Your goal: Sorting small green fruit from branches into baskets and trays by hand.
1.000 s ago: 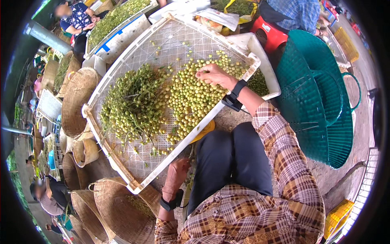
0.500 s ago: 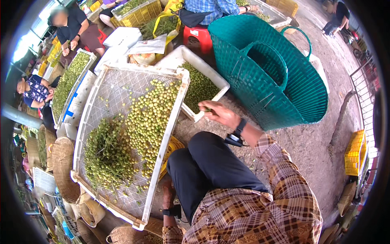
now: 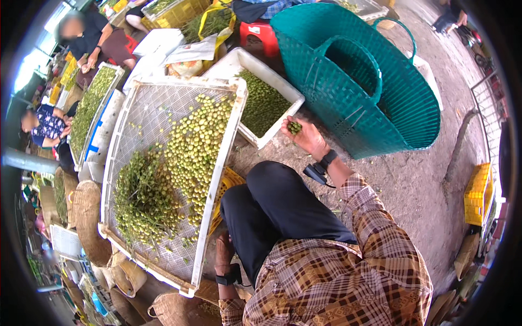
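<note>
My right hand [image 3: 310,139] is turned palm up, its fingers curled round a few small green fruits [image 3: 294,127]. It is beside the near right corner of a white foam box [image 3: 298,106] that holds many smaller green fruits [image 3: 261,103]. Low by my left thigh, under the tray's right edge, is my left hand [image 3: 224,249]; its fingers are hidden. A white mesh tray [image 3: 147,103] lies left of my knees, tilted in view. On it are loose round yellow-green fruits [image 3: 198,141] and a heap of green stems with fruits [image 3: 144,190].
A large green woven basket [image 3: 353,108] stands right of the box. Under the tray is a yellow crate [image 3: 231,182]. Wicker baskets [image 3: 89,220] stand at the left. Two people [image 3: 89,35] sit at the far left beside another fruit-filled tray [image 3: 95,103]. A red stool [image 3: 261,35] is behind the box.
My right hand has turned palm up and moved slightly right, showing the green fruits in it. The whole view has shifted a little. My left hand stays by my thigh.
</note>
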A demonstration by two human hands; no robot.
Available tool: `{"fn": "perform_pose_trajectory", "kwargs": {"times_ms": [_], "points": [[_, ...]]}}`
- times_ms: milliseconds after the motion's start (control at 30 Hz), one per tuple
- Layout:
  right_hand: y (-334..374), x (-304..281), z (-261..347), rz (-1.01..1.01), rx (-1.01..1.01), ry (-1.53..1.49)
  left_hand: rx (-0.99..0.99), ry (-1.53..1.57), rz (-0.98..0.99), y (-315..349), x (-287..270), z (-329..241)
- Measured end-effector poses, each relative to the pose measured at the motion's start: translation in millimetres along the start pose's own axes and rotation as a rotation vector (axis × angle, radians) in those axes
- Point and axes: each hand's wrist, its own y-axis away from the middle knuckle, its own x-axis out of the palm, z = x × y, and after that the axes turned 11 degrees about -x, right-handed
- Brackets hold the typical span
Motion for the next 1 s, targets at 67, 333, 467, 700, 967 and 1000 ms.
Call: {"fn": "perform_pose_trajectory", "kwargs": {"times_ms": [67,333,467,700,967,1000], "points": [[-4,-22,-3,-0.125,0.036,0.049,0.02,0.052,-0.039,-3,-8,-19],[-19,5,-15,-0.04,0.078,-0.001,-0.202,0.241,-0.139,0,-60,-70],[4,82,-3,0.136,0.104,-0.054,-0.119,0.2,-0.307,-19,-96,-142],[67,160,-14,0.227,0.214,0.001,0.293,0.34,-0.411,-60,-112,-250],[116,160,-54,0.331,0.24,0.087,0.37,0.304,-0.435,-75,-89,-265],[120,159,-54,0.314,0.247,0.055,0.367,0.273,-0.427,-75,-86,-266]]}}
